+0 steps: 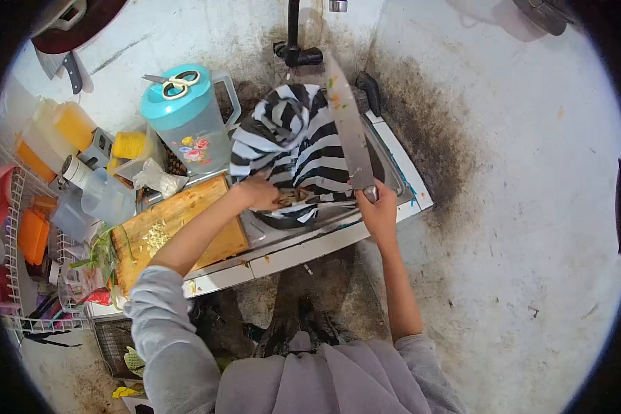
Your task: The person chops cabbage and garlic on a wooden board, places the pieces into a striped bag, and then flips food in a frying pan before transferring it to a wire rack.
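My right hand is wrapped round the handle of a large kitchen knife. Its broad blade points up and away, with small orange and green bits stuck to it. A black-and-white striped plastic bag lies bunched over the sink. At the bag's near left side is my left hand, fingers curled in beside some brown scraps. What those fingers hold, if anything, I cannot make out. Left of the sink lies a wooden cutting board with chopped pale pieces on it.
A clear jug with a turquoise lid stands behind the board, scissors on top. Green stalks lie at the board's left. A wire rack holds containers. Behind the sink is a black tap; a cleaver hangs on the wall.
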Demonstrator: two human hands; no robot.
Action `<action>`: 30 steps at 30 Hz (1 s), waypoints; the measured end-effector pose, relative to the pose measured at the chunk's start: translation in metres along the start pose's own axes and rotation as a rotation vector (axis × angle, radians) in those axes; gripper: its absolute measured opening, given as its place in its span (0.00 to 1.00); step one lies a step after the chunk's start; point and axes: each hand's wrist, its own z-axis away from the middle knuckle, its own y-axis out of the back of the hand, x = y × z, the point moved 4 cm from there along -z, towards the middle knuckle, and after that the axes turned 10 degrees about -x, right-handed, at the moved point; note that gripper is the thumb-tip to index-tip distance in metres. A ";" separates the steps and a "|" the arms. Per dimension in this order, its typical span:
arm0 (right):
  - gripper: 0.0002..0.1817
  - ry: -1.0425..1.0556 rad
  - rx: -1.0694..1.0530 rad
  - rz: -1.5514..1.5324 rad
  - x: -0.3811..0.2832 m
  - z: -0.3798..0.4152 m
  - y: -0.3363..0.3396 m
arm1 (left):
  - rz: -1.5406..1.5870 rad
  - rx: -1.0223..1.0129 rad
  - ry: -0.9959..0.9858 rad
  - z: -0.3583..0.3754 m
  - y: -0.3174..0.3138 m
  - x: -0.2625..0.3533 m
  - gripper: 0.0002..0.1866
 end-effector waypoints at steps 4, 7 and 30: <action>0.12 -0.046 -0.066 0.093 0.002 -0.001 0.005 | 0.136 -0.157 -0.024 0.027 -0.015 0.013 0.19; 0.13 -0.035 -0.162 0.053 0.001 0.000 -0.005 | 0.010 -0.267 0.049 0.043 -0.039 0.017 0.21; 0.20 -0.211 -0.215 -0.137 0.004 0.050 -0.008 | 0.320 0.125 0.282 0.043 0.019 0.016 0.25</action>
